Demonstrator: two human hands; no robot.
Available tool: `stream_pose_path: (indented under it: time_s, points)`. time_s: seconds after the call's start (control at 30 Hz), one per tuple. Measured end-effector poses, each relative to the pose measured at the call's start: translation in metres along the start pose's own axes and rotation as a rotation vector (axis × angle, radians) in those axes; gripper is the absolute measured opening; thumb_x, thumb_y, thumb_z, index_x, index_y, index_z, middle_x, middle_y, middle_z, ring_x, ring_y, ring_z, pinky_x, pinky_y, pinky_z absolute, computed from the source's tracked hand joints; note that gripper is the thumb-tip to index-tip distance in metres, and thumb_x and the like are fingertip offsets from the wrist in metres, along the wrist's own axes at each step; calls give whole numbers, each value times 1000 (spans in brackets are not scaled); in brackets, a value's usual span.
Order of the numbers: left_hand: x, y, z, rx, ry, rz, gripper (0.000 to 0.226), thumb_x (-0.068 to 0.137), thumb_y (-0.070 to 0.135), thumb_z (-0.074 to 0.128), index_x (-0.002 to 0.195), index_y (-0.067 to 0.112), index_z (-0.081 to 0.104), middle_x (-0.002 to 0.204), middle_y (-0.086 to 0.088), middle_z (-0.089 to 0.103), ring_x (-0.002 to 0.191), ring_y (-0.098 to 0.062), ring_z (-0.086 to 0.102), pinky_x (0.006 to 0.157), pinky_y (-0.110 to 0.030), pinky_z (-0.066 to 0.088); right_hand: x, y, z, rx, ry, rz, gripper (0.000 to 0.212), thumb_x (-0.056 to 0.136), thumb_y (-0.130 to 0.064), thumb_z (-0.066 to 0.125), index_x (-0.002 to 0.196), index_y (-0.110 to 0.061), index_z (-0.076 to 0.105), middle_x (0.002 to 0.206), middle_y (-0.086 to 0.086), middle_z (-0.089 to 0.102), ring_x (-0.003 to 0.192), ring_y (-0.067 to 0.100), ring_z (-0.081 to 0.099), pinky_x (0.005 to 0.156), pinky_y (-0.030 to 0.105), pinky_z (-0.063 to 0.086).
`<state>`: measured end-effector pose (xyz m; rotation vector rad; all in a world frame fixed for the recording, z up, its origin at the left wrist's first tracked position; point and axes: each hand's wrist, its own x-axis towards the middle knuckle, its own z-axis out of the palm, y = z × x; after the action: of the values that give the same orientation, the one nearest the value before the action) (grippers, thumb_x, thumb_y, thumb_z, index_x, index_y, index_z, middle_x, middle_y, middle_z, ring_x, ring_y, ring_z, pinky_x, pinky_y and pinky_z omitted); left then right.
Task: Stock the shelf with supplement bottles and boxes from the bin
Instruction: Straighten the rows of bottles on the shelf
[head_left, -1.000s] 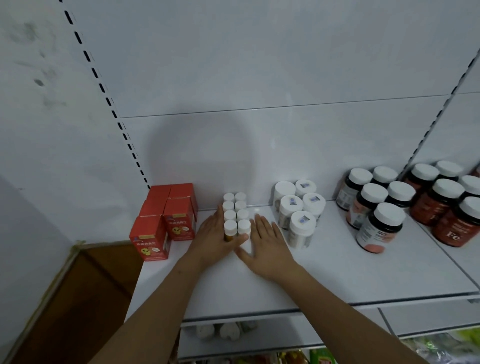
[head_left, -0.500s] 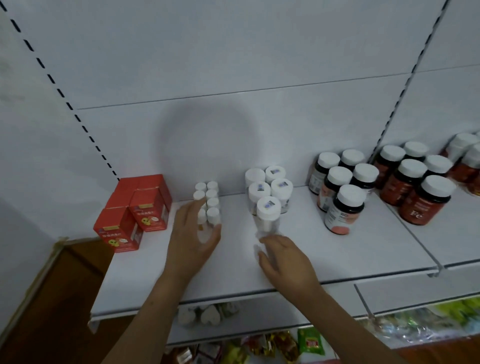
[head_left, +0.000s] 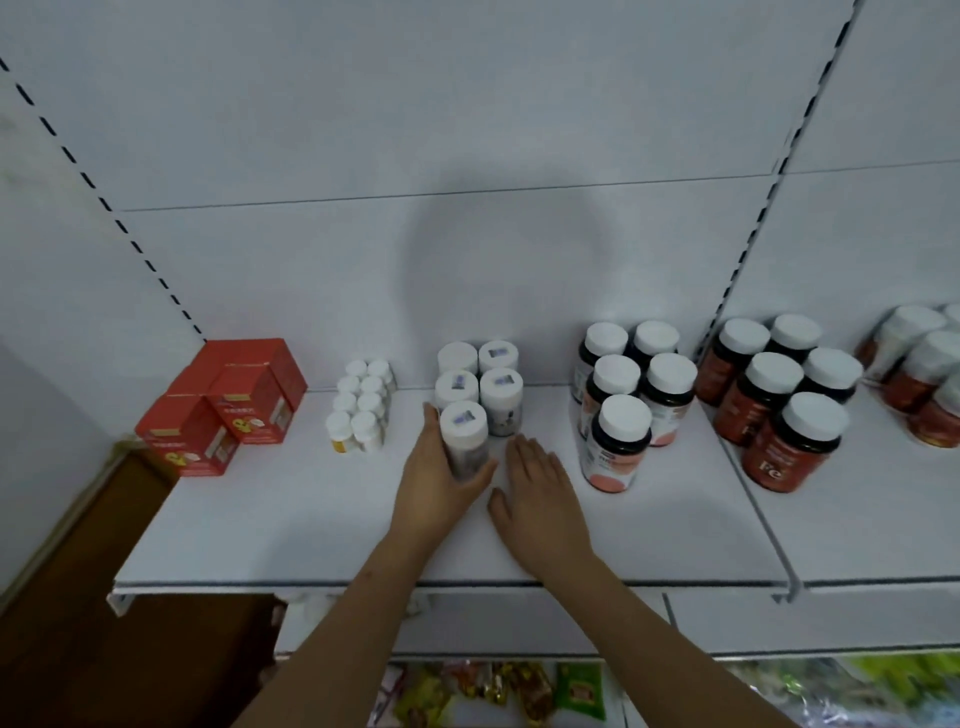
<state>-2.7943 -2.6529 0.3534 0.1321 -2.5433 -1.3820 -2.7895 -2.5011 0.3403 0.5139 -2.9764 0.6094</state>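
Bottles and boxes stand in groups along the white shelf (head_left: 322, 525), all upright. At the far left sit the red boxes (head_left: 228, 410), two rows deep against the back wall. Just right of them is a tight cluster of small white-capped bottles (head_left: 361, 405), two abreast. Near the middle stand the white bottles (head_left: 480, 384) with small labels on their caps, in two columns.

The left hand (head_left: 441, 488) grips the front bottle (head_left: 464, 439) of the left column, fingers along its left side and thumb curling round its base from the front. That bottle stands on the shelf, touching the one behind it. The right hand (head_left: 540, 493) lies flat on the shelf just right of it, fingers straight and slightly spread, holding nothing; its fingertips point toward the front bottle of the right column but stop short of it.

Further right is a group of dark bottles (head_left: 628, 405) with white caps and pale pink labels, then, past the shelf divider, a group of reddish-brown bottles (head_left: 779, 410), the front one marked "Fe". More of the same kind stand at the right edge. Below the shelf, bright snack packets (head_left: 519, 691) show on a lower level.
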Motion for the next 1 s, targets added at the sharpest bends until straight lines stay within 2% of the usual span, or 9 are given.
stream_pose_path:
  time_s: [0.1,0.27,0.43,0.53,0.7,0.77,0.87,0.93,1.0]
  points:
    - [-1,2,-2,12,21,46,87,79,27,78,149,34,27,138,33,42,121,22,40,95,-1,32,-2,1,3,-43,15,-5,71,92,-41,23,146,1,42,152,16,42,143,28,38,120,40,17]
    - [-2,-5,-2,28,37,1,74,80,24,76,143,31,39,132,23,53,119,9,50,94,-7,37,-1,3,5,-50,-1,-13,72,92,-42,22,146,1,42,153,17,41,143,28,38,119,41,20]
    - [0,-8,-5,-18,36,-59,94,80,21,79,155,23,22,146,12,47,131,-4,45,100,-8,36,-9,5,1,-4,-12,-44,74,92,-45,18,150,-2,36,157,15,33,147,27,31,120,38,11]
    - [-5,-4,-10,-70,72,-94,110,75,34,83,157,20,11,150,4,41,136,-9,42,111,-28,36,-33,16,-11,96,-34,-102,75,91,-48,17,152,-7,33,160,8,27,149,23,24,120,31,2]
    - [-40,25,-13,96,314,200,58,77,19,82,124,17,48,106,0,44,93,-13,48,83,-33,46,-88,72,-36,285,227,-38,35,86,-17,55,118,-13,70,125,0,66,117,12,58,106,31,46]
    - [-48,42,5,99,155,284,51,79,23,80,120,21,50,104,3,47,95,-7,49,84,-32,47,-91,100,-51,316,302,61,35,86,-14,52,117,-10,69,119,3,67,113,12,56,102,30,46]
    - [-41,59,53,178,-153,249,87,83,48,73,152,20,26,145,11,37,133,2,35,112,-21,32,-72,134,-75,355,343,228,46,90,-19,49,135,-7,55,134,9,58,124,20,49,108,18,29]
    - [-29,64,86,239,-211,193,103,82,61,66,157,18,10,156,12,23,144,-6,22,120,-28,19,-54,151,-82,321,259,251,55,96,-23,52,146,-5,41,148,10,46,136,24,41,112,21,23]
    - [-19,67,109,261,-201,175,102,77,67,62,155,20,17,155,10,33,142,-13,33,120,-41,24,-41,164,-81,251,197,217,62,96,-24,57,150,-4,35,152,12,41,139,26,39,116,27,25]
